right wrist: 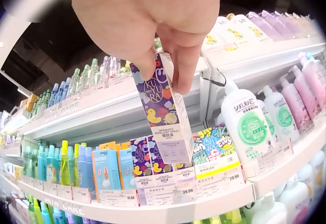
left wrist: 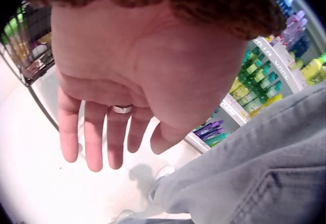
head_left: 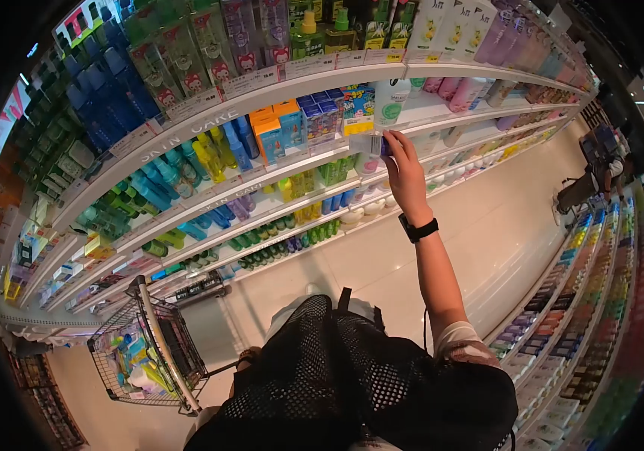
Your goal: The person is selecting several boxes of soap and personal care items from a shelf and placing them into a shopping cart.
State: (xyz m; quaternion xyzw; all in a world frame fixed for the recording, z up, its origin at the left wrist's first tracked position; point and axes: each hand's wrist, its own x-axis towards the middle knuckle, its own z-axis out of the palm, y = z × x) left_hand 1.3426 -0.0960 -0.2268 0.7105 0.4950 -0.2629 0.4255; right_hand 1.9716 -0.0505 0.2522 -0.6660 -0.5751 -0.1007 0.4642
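Observation:
In the right wrist view my right hand (right wrist: 153, 15) pinches the top of a purple mosquito repellent spray box (right wrist: 160, 109) between thumb and fingers. The box is held upright with a slight tilt, in front of the shelf. Behind and below it stand matching purple boxes (right wrist: 140, 158) on the shelf, partly covered by it. From the head view, my right arm reaches out to the shelving, a black watch (head_left: 418, 228) on the wrist. My left hand (left wrist: 109, 76) hangs down with loose fingers and a ring on one of them, holding nothing, beside my jeans.
White pump bottles (right wrist: 249, 124) and a colourful box (right wrist: 214, 150) stand right of the purple boxes; blue and orange boxes (right wrist: 107, 168) stand left. A shopping cart (head_left: 164, 346) with goods is at my left. Another shelf (head_left: 585, 301) curves along the right.

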